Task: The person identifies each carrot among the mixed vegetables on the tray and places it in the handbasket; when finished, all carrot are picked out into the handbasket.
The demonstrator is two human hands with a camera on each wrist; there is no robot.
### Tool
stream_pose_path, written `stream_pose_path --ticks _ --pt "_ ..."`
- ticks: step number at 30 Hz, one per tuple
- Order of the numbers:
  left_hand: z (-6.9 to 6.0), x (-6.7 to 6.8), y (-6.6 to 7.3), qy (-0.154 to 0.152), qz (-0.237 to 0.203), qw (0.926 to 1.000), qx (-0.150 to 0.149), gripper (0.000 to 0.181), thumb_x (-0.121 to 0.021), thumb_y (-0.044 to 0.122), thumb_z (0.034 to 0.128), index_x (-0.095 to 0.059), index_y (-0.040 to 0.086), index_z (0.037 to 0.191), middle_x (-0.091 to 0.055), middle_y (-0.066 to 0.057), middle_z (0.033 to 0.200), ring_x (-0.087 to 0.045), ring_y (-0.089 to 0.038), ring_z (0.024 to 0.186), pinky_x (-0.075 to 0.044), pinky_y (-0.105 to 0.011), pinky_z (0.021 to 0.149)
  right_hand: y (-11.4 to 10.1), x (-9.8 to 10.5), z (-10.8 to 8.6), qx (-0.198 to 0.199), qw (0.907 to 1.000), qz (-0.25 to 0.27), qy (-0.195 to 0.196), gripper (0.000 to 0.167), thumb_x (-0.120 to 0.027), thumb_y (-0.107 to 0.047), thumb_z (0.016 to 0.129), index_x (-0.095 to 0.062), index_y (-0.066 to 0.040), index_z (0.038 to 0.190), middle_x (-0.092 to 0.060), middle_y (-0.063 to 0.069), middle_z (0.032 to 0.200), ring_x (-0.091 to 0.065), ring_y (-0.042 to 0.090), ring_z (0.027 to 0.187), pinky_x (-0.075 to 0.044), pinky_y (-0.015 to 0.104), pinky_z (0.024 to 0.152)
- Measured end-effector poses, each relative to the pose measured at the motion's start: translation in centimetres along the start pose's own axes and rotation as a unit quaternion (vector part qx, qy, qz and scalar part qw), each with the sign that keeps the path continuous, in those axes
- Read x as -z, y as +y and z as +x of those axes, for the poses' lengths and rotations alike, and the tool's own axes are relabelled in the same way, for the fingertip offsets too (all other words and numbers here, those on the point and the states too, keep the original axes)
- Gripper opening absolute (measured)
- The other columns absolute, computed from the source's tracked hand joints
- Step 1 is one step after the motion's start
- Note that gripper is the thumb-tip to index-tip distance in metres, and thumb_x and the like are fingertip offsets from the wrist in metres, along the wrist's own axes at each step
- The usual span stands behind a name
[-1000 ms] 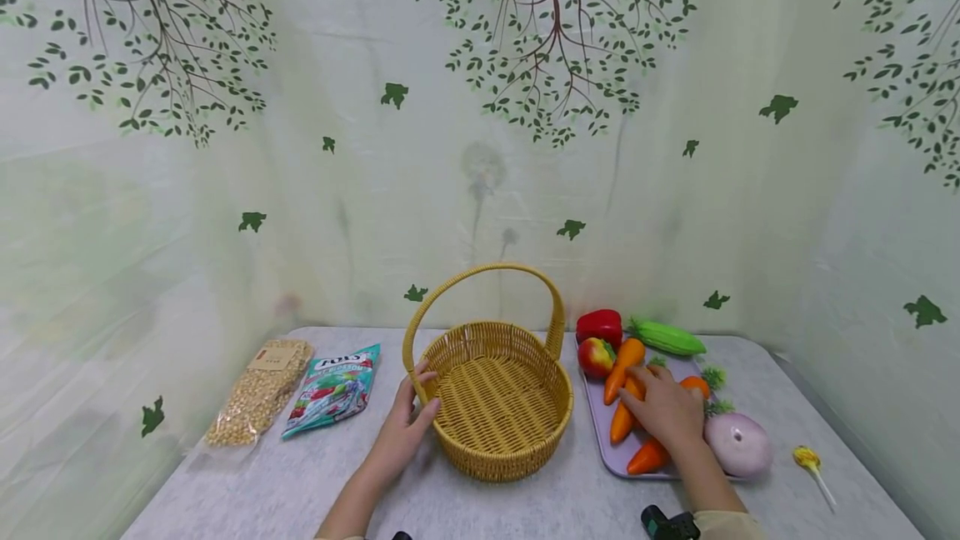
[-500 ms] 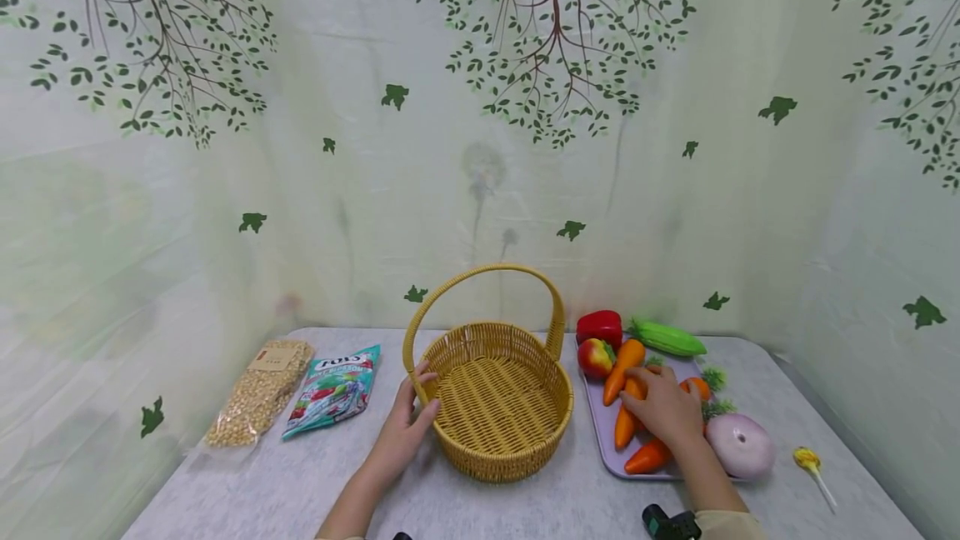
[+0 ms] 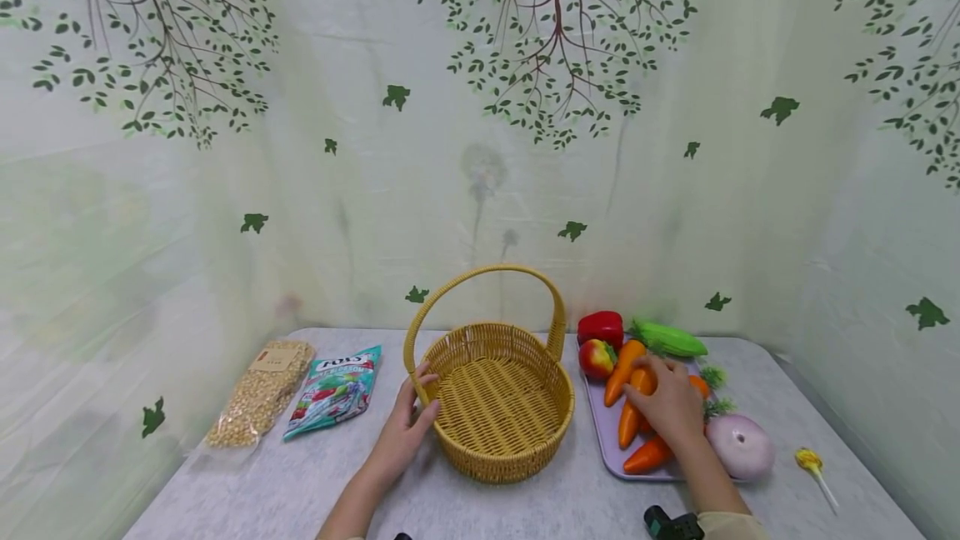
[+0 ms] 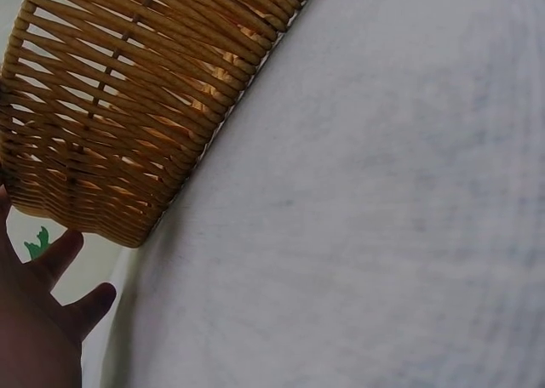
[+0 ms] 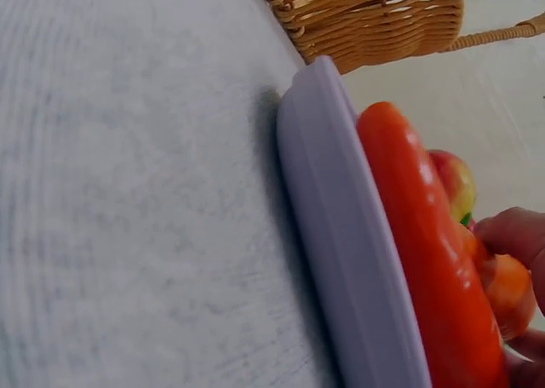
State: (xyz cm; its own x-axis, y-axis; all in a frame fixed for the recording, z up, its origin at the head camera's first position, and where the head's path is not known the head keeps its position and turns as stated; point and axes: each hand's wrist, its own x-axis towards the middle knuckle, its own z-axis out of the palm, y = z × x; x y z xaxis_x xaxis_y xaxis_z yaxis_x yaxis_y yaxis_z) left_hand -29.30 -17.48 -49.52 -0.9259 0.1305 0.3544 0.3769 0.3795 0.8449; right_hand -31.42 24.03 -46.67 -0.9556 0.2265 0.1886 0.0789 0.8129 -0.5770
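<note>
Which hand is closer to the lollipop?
The right hand: it's over the tray, left of the lollipop. The left hand is much farther left, at the basket.

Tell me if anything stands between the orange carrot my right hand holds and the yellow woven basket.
Yes: another orange carrot lies beside the held carrot, toward the basket; beyond it come the lavender tray's raised rim and the basket's woven wall.
</note>
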Motion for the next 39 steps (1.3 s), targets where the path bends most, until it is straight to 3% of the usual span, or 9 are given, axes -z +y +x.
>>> stream_pose_path --ticks 5,10,17,28,35,39 --pt "0.0 0.0 -0.2 0.005 -0.001 0.9998 -0.020 0.043 -0.051 0.021 0.1046 -0.040 0.023 0.147 -0.028 -0.005 0.164 -0.027 -0.042 0.150 -0.027 -0.069 0.114 -0.2 0.2 0.0 0.001 0.9982 0.060 0.007 0.050 -0.069 -0.029 0.091 -0.052 -0.016 0.136 -0.035 0.028 0.147 -0.049 0.045 0.114 -0.051 0.060 0.095" --pt "-0.1 0.1 -0.2 0.011 0.000 0.9996 -0.026 0.040 -0.053 0.017 0.1036 -0.045 0.024 0.142 -0.030 -0.003 0.163 -0.031 -0.042 0.149 -0.030 -0.069 0.112 -0.5 0.8 0.1 0.014 0.9938 0.110 0.010 0.049 -0.065 -0.025 0.093 -0.051 -0.017 0.139 -0.035 0.024 0.149 -0.051 0.040 0.111 -0.054 0.052 0.092" --pt "-0.2 0.0 -0.3 0.020 0.003 0.9995 -0.026 0.039 -0.054 0.026 0.1036 -0.048 0.017 0.141 -0.031 -0.004 0.162 -0.032 -0.040 0.148 -0.031 -0.068 0.113 -1.3 1.9 0.0 0.012 0.9822 0.187 -0.016 0.049 -0.062 -0.024 0.095 -0.048 -0.022 0.142 -0.031 0.018 0.155 -0.043 0.043 0.129 -0.057 0.049 0.089" --pt "-0.3 -0.2 -0.5 0.031 0.011 0.9990 -0.029 0.036 -0.055 0.022 0.1029 -0.049 0.024 0.138 -0.033 -0.003 0.162 -0.036 -0.039 0.147 -0.034 -0.067 0.111 -3.1 3.4 -0.7 0.047 0.9493 0.298 -0.090 0.056 -0.064 -0.029 0.097 -0.041 -0.034 0.148 -0.030 0.007 0.161 -0.042 0.043 0.137 -0.054 0.050 0.098" --pt "-0.3 -0.1 -0.2 0.033 0.008 0.9993 -0.019 0.035 -0.056 0.024 0.1025 -0.051 0.022 0.137 -0.034 -0.002 0.161 -0.035 -0.037 0.148 -0.032 -0.065 0.114 -4.7 3.7 -1.6 0.101 0.9264 0.329 -0.153 0.065 -0.069 -0.027 0.095 -0.036 -0.033 0.151 -0.032 0.010 0.159 -0.043 0.045 0.138 -0.052 0.050 0.102" --pt "-0.4 -0.1 -0.2 0.032 0.007 0.9994 -0.013 0.034 -0.057 0.022 0.1020 -0.052 0.023 0.136 -0.034 -0.003 0.161 -0.033 -0.036 0.149 -0.030 -0.061 0.117 -5.5 3.6 -2.1 0.128 0.9190 0.326 -0.181 0.066 -0.071 -0.027 0.093 -0.038 -0.030 0.150 -0.034 0.011 0.157 -0.048 0.043 0.133 -0.054 0.044 0.099"
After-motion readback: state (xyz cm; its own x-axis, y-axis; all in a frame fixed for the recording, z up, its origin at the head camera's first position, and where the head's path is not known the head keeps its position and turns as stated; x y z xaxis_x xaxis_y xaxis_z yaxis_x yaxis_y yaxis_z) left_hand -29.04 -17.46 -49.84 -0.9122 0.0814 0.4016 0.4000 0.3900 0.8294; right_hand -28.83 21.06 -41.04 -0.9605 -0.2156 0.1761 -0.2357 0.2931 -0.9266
